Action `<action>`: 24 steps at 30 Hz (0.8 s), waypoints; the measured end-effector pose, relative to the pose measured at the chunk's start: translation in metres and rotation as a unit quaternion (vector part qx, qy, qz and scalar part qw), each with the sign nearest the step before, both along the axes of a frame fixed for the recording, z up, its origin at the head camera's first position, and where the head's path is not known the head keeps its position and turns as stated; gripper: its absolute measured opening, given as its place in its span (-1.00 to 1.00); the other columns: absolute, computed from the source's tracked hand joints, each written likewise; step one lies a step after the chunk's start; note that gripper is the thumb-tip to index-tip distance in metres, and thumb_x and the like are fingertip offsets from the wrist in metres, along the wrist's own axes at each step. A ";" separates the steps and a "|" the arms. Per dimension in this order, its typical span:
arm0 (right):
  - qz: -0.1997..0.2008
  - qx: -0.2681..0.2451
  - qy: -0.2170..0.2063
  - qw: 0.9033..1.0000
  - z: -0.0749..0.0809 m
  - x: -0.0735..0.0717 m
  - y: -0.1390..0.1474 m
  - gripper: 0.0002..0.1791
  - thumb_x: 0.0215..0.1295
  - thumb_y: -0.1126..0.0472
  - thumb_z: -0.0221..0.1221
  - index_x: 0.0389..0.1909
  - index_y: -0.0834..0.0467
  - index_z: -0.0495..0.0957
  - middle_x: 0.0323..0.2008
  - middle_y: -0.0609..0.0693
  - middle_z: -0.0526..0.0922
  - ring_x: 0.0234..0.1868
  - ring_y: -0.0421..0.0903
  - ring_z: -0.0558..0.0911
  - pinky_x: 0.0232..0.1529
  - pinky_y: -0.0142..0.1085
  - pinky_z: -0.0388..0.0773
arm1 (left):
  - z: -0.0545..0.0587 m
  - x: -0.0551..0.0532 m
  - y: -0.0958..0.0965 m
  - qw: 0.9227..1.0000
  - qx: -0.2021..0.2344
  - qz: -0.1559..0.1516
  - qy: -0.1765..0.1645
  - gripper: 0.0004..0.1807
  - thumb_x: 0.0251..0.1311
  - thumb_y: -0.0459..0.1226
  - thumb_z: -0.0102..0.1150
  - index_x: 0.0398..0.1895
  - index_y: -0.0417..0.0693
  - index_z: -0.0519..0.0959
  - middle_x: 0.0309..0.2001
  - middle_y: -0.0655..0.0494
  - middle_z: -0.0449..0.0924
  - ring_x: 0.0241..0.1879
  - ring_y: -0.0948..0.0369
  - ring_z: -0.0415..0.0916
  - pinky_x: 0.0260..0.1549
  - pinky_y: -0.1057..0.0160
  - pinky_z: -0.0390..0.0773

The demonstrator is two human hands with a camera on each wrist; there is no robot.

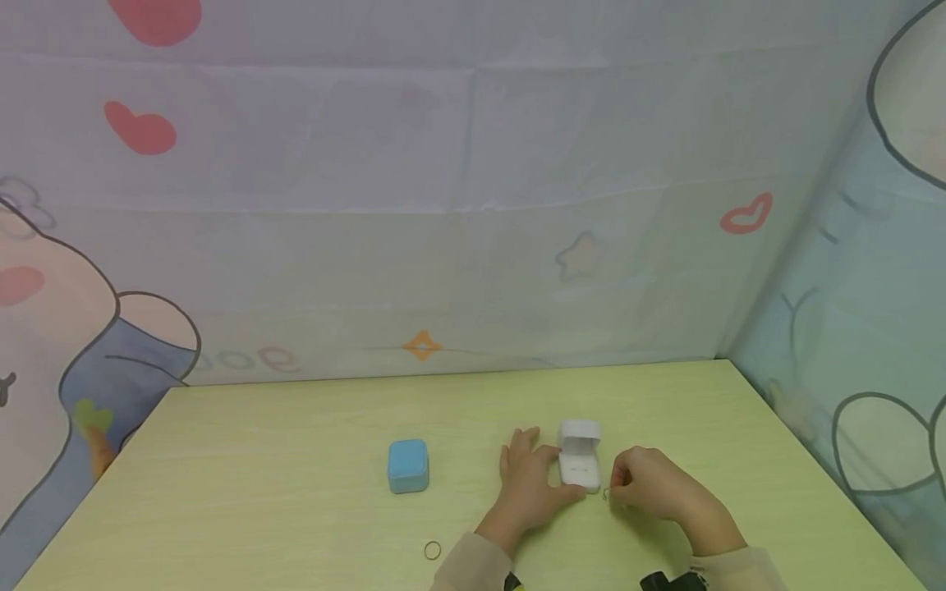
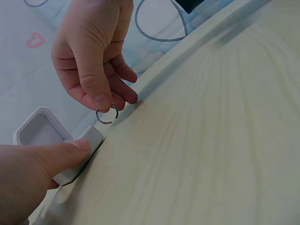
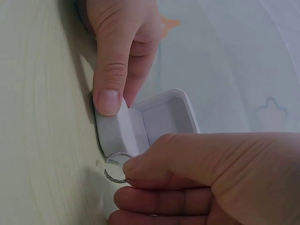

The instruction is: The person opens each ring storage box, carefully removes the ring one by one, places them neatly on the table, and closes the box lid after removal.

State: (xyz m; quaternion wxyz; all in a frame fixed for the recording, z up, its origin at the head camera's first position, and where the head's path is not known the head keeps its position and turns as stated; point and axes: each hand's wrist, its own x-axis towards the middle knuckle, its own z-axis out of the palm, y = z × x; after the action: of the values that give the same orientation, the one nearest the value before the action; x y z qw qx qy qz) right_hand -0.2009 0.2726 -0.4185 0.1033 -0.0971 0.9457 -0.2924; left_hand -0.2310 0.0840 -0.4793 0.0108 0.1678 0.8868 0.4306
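A small white ring box (image 1: pixel 580 472) stands on the table with its lid raised. My left hand (image 1: pixel 528 486) holds it, thumb at its front and a finger along its side. In the right wrist view, the left thumb (image 3: pixel 110 84) presses the white wall of the box. Beside the box, my right hand (image 1: pixel 658 490) pinches a thin silver ring (image 3: pixel 112 179) between thumb and finger. The band of that ring has a gap in it. It hangs just past the fingertips, close to the front corner of the box in the left wrist view.
A closed blue box (image 1: pixel 408 465) stands on the pale wooden table (image 1: pixel 281 468), left of the hands. Another ring (image 1: pixel 425 551) lies nearer the front, by the left sleeve (image 1: pixel 475 565). Printed cloth (image 1: pixel 473 205) hangs behind the table and along its right side.
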 end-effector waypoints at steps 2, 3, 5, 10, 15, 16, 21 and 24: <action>-0.002 0.003 0.000 1.000 0.000 0.000 -0.001 -0.87 0.06 0.37 0.21 -0.59 0.17 0.48 -0.64 -0.08 0.46 -0.60 -0.17 0.40 -0.61 -0.37 0.34 | 0.000 0.000 0.000 1.000 -0.001 0.000 0.002 -0.40 -0.12 -0.01 0.44 -0.04 -0.16 0.56 0.39 -0.19 0.12 0.45 -0.21 -0.16 0.35 -0.30 -0.24; -0.003 0.005 0.001 1.000 0.000 0.000 -0.001 -0.86 0.06 0.37 0.22 -0.60 0.17 0.48 -0.64 -0.08 0.45 -0.60 -0.17 0.40 -0.61 -0.37 0.34 | 0.000 0.000 0.000 1.000 -0.001 0.000 0.001 -0.40 -0.12 -0.01 0.44 -0.03 -0.16 0.56 0.39 -0.19 0.12 0.45 -0.21 -0.16 0.35 -0.30 -0.24; -0.006 0.009 0.003 1.000 0.000 0.000 -0.001 -0.85 0.06 0.37 0.22 -0.61 0.16 0.48 -0.64 -0.08 0.45 -0.60 -0.18 0.39 -0.61 -0.38 0.34 | 0.001 0.001 0.000 1.000 -0.001 -0.001 0.002 -0.39 -0.12 0.00 0.44 -0.02 -0.16 0.56 0.39 -0.19 0.12 0.45 -0.21 -0.16 0.35 -0.30 -0.24; -0.012 0.019 0.008 1.000 -0.001 0.000 -0.002 -0.83 0.04 0.36 0.23 -0.63 0.15 0.47 -0.65 -0.09 0.43 -0.59 -0.17 0.38 -0.60 -0.38 0.31 | 0.000 0.001 0.000 1.000 0.001 -0.003 0.006 -0.38 -0.12 0.00 0.44 -0.02 -0.18 0.56 0.38 -0.20 0.12 0.45 -0.21 -0.15 0.35 -0.29 -0.24; -0.018 0.026 0.012 0.999 -0.002 0.001 -0.002 -0.82 0.03 0.37 0.23 -0.65 0.14 0.46 -0.66 -0.09 0.41 -0.60 -0.17 0.38 -0.61 -0.37 0.30 | -0.001 0.001 0.000 1.000 -0.001 -0.001 0.003 -0.37 -0.11 0.00 0.43 0.00 -0.17 0.55 0.39 -0.18 0.11 0.45 -0.20 -0.16 0.36 -0.29 -0.25; -0.020 0.028 0.013 0.999 -0.002 0.001 -0.003 -0.82 0.03 0.37 0.23 -0.65 0.14 0.46 -0.66 -0.09 0.41 -0.60 -0.17 0.38 -0.61 -0.37 0.30 | -0.001 0.000 0.000 1.000 -0.002 -0.001 0.004 -0.37 -0.12 0.00 0.43 0.00 -0.16 0.55 0.39 -0.18 0.11 0.45 -0.20 -0.15 0.36 -0.29 -0.25; -0.028 0.035 0.011 0.999 -0.001 0.001 -0.003 -0.81 0.04 0.36 0.24 -0.65 0.15 0.45 -0.66 -0.08 0.41 -0.59 -0.16 0.38 -0.60 -0.37 0.30 | -0.001 0.000 0.000 1.000 -0.006 0.001 0.007 -0.37 -0.13 0.01 0.44 0.00 -0.16 0.55 0.39 -0.18 0.12 0.45 -0.21 -0.14 0.35 -0.30 -0.23; -0.029 0.039 0.013 0.999 -0.002 0.001 -0.003 -0.81 0.04 0.36 0.24 -0.65 0.15 0.45 -0.66 -0.08 0.41 -0.59 -0.16 0.38 -0.60 -0.36 0.30 | 0.000 0.000 0.000 1.000 -0.008 0.001 0.008 -0.37 -0.13 0.01 0.44 0.00 -0.16 0.56 0.39 -0.19 0.13 0.44 -0.21 -0.13 0.35 -0.30 -0.22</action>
State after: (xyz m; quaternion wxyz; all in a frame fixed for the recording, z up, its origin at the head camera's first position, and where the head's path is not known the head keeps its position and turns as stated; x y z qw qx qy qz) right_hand -0.2003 0.2697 -0.4201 0.0865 -0.0688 0.9600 -0.2573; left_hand -0.2305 0.0843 -0.4796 0.0043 0.1702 0.8905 0.4219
